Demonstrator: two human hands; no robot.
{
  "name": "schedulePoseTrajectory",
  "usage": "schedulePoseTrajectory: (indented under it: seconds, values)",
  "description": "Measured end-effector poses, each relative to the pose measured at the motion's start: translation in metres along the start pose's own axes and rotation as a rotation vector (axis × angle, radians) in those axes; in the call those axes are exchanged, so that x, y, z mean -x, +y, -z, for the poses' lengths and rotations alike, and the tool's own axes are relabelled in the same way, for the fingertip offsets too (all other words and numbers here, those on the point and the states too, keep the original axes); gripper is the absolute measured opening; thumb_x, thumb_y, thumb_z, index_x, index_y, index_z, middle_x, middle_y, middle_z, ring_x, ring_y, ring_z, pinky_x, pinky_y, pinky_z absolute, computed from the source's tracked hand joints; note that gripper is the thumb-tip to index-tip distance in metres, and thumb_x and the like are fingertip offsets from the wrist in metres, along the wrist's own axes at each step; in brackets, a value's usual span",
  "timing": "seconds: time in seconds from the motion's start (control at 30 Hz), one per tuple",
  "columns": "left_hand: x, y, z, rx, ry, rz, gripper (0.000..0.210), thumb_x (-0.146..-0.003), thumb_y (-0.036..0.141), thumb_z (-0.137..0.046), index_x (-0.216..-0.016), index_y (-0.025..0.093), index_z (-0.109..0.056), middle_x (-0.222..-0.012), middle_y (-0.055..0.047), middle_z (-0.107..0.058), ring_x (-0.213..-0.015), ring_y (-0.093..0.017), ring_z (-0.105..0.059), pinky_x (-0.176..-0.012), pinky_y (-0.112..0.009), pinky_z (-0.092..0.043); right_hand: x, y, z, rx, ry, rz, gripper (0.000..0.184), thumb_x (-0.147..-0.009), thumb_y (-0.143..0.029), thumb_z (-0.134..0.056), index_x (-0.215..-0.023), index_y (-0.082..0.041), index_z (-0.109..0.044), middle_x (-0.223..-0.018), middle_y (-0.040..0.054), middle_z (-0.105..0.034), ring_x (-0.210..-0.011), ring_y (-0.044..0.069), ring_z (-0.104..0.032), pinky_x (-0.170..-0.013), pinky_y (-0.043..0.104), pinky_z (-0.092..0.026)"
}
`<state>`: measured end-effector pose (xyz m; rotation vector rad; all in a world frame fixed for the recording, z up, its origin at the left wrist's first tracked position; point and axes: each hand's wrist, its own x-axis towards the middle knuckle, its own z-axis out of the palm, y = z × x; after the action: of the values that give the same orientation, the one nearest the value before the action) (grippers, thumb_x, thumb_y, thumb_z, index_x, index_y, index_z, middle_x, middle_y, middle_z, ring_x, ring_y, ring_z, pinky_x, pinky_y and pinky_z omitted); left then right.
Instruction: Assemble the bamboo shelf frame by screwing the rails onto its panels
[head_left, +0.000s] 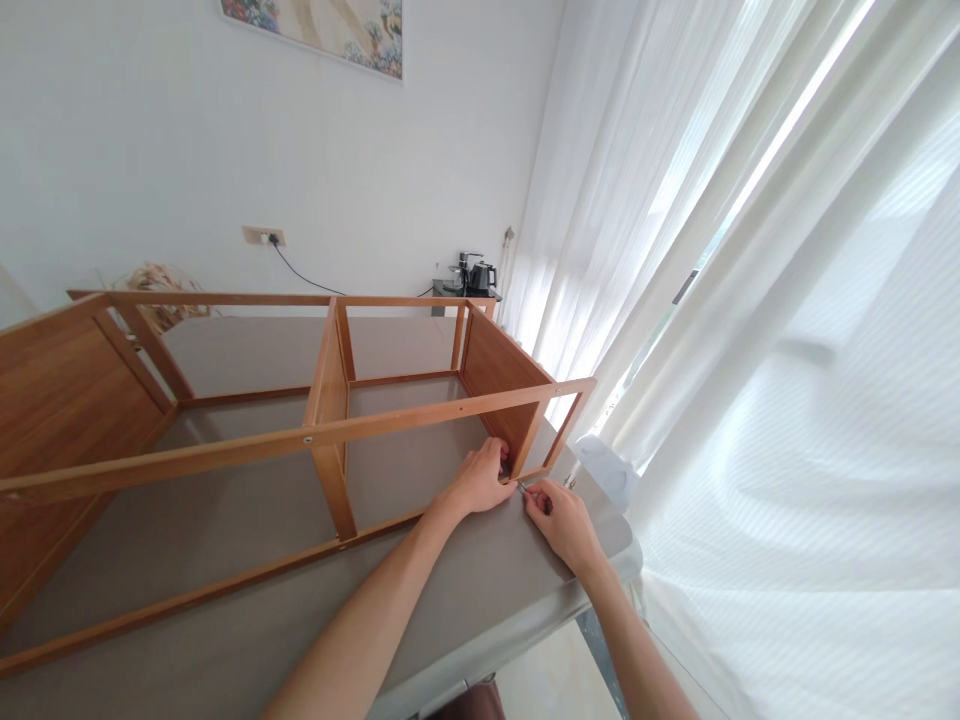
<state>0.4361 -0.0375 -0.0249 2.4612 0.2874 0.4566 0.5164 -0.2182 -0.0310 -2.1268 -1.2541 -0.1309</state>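
Observation:
A wooden shelf frame (420, 407) lies on its side across a table (465, 590) covered in grey-brown cloth. At the frame's lower near right corner, my left hand (484, 478) is closed around the wood by the bottom of the end panel (499, 380). Its fingertips are partly hidden behind the corner. Just to the right, my right hand (564, 520) pinches a slim metal tool (522, 488) that looks like a hex key. The tool points at that same corner. Whether its tip sits in a screw is too small to tell.
White curtains (787, 420) hang close along the table's right side. Crumpled white plastic (606, 468) lies at the right edge. Behind the frame, a black kettle (484, 276) stands on a small stand. A cable (300, 275) runs from the wall socket (251, 236).

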Motion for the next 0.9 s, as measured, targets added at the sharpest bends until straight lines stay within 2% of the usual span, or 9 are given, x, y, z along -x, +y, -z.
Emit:
schedulePoseTrajectory:
  seconds: [0.1, 0.27, 0.43, 0.57, 0.73, 0.83, 0.9]
  values:
    - [-0.001, 0.000, 0.000, 0.023, -0.002, -0.004, 0.033, -0.076, 0.031, -0.065, -0.103, 0.021, -0.048, -0.104, -0.006, -0.062, -0.084, -0.020, -0.064, -0.076, -0.033, -0.048, 0.002, -0.003, 0.002, -0.018, 0.036, 0.002, 0.014, -0.091, -0.025, -0.054, -0.080, -0.023, -0.062, -0.067, -0.0017, -0.058, -0.067, 0.016, -0.056, -0.064, 0.028, -0.043]
    - [-0.003, -0.002, -0.005, 0.029, 0.012, -0.020, 0.036, -0.076, 0.031, -0.067, -0.105, 0.021, -0.047, -0.100, -0.005, -0.063, -0.085, -0.020, -0.063, -0.078, -0.033, -0.048, 0.005, -0.006, 0.006, -0.031, 0.119, 0.018, 0.015, -0.093, -0.025, -0.054, -0.097, -0.025, -0.068, -0.084, 0.0004, -0.068, -0.079, 0.016, -0.062, -0.071, 0.026, -0.049]
    - [-0.004, -0.003, -0.007, 0.012, 0.005, -0.014, 0.038, -0.075, 0.029, -0.067, -0.106, 0.020, -0.046, -0.101, -0.007, -0.064, -0.086, -0.022, -0.064, -0.077, -0.034, -0.047, 0.006, -0.004, 0.005, -0.049, 0.167, 0.052, 0.019, -0.095, -0.027, -0.052, -0.103, -0.026, -0.069, -0.086, 0.0010, -0.070, -0.078, 0.015, -0.064, -0.072, 0.026, -0.052]
    - [-0.002, -0.002, -0.005, 0.011, 0.001, -0.002, 0.037, -0.076, 0.031, -0.068, -0.105, 0.022, -0.047, -0.101, -0.006, -0.063, -0.088, -0.022, -0.064, -0.078, -0.033, -0.047, 0.006, 0.001, 0.002, -0.096, 0.169, 0.081, 0.020, -0.095, -0.027, -0.051, -0.103, -0.026, -0.070, -0.090, 0.0027, -0.071, -0.079, 0.017, -0.064, -0.076, 0.029, -0.053]
    - [-0.001, -0.001, -0.002, -0.004, -0.009, -0.004, 0.039, -0.075, 0.033, -0.068, -0.105, 0.021, -0.047, -0.103, -0.007, -0.062, -0.085, -0.021, -0.064, -0.078, -0.034, -0.047, 0.004, 0.006, -0.001, -0.137, 0.158, 0.105, 0.020, -0.095, -0.028, -0.051, -0.101, -0.026, -0.069, -0.098, 0.0041, -0.069, -0.080, 0.017, -0.064, -0.070, 0.028, -0.054]
    - [0.000, 0.001, 0.000, -0.013, -0.012, 0.010, 0.036, -0.076, 0.034, -0.067, -0.104, 0.021, -0.048, -0.103, -0.006, -0.062, -0.086, -0.021, -0.063, -0.079, -0.034, -0.047, 0.003, 0.005, -0.001, -0.126, 0.130, 0.067, 0.020, -0.096, -0.030, -0.049, -0.103, -0.026, -0.067, -0.096, 0.0029, -0.069, -0.080, 0.017, -0.064, -0.071, 0.028, -0.053]
    - [0.001, 0.002, 0.001, -0.003, -0.010, 0.005, 0.035, -0.077, 0.034, -0.067, -0.103, 0.021, -0.048, -0.103, -0.006, -0.062, -0.086, -0.021, -0.064, -0.079, -0.034, -0.047, 0.003, 0.004, -0.002, -0.126, 0.115, 0.010, 0.022, -0.096, -0.033, -0.049, -0.114, -0.025, -0.060, -0.092, 0.0015, -0.069, -0.075, 0.016, -0.063, -0.070, 0.029, -0.053]
